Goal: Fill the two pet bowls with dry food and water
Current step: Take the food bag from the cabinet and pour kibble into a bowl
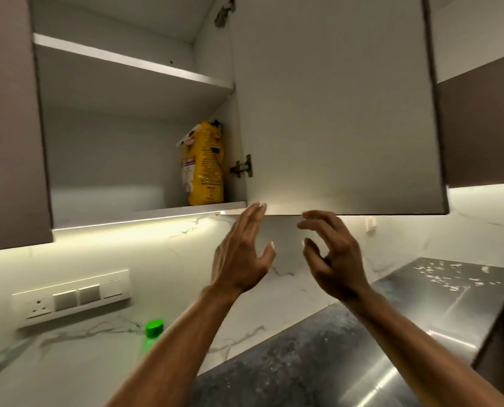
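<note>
A yellow bag of dry food (203, 164) stands upright in the right back corner of the open wall cabinet's lower shelf (168, 212). My left hand (242, 254) is raised below the cabinet, fingers straight, fingertips near the bottom edge of the open cabinet door (339, 113). My right hand (333, 257) is raised beside it with fingers loosely curled, holding nothing. No pet bowl is in view. A bottle with a green cap (154, 329) stands on the counter, partly hidden behind my left forearm.
The open door swings out to the right, just above my hands. A closed brown cabinet (10, 121) flanks the left. A switch and socket panel (71, 298) sits on the marble backsplash. A steel sink drainboard (438, 306) lies at the right, on a dark counter (274, 374).
</note>
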